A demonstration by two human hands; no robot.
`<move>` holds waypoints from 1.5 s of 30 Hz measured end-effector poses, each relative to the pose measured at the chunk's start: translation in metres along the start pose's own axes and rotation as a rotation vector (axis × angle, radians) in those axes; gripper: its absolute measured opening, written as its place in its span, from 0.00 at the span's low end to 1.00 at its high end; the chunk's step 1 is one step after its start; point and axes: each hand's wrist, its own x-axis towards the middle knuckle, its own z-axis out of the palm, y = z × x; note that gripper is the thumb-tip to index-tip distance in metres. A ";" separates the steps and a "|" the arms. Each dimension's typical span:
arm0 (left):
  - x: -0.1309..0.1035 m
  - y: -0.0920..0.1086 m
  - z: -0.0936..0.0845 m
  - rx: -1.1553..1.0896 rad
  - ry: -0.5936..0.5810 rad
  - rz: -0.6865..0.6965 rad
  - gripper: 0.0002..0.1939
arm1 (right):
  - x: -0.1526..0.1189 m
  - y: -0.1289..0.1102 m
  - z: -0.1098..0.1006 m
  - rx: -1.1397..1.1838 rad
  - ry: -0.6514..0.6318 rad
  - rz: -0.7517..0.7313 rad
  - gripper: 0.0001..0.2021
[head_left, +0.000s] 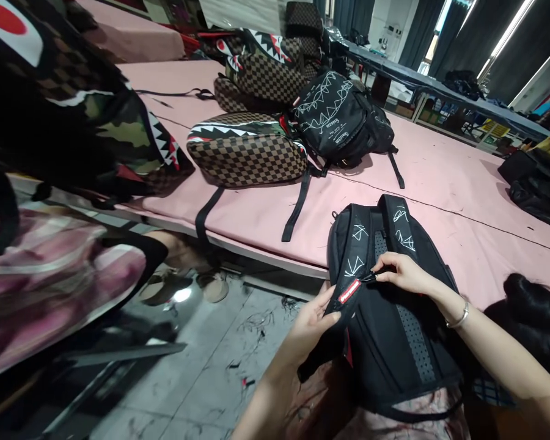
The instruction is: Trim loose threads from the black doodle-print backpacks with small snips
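Observation:
A black backpack [385, 330] with white scribbled drawings on its straps leans upright against the pink table edge, its back panel towards me. My left hand [314, 315] is closed around the shoulder strap [355, 244], just beside a red label [349, 291] with white lettering. In my right hand [401, 273], thumb and fingers pinch a pair of small dark thread snips [369, 278], mostly hidden by the fingers. Their tip points left, at the strap close to the label's upper end.
On the pink table [440, 171] lie a black scribbled bag [334, 119] and brown checked shark-mouth bags [252, 159]. Another person in pink plaid [64, 287] sits at left behind a large camouflage bag [119, 131]. Dark hair [527, 318] shows at right. Thread scraps litter the floor [220, 360].

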 end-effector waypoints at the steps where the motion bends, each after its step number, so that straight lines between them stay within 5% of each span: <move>1: 0.000 0.000 -0.002 -0.003 -0.008 0.000 0.27 | 0.002 0.000 -0.001 -0.006 -0.011 -0.017 0.04; 12: 0.005 0.004 -0.009 -0.053 -0.102 0.042 0.28 | 0.019 -0.004 -0.008 -0.106 -0.105 -0.164 0.04; 21: 0.003 0.003 -0.015 -0.041 -0.071 0.046 0.27 | 0.031 -0.010 -0.015 -0.155 -0.201 -0.267 0.05; 45: 0.002 0.020 -0.015 0.192 -0.056 0.134 0.24 | 0.042 -0.022 -0.017 -0.147 -0.266 -0.290 0.06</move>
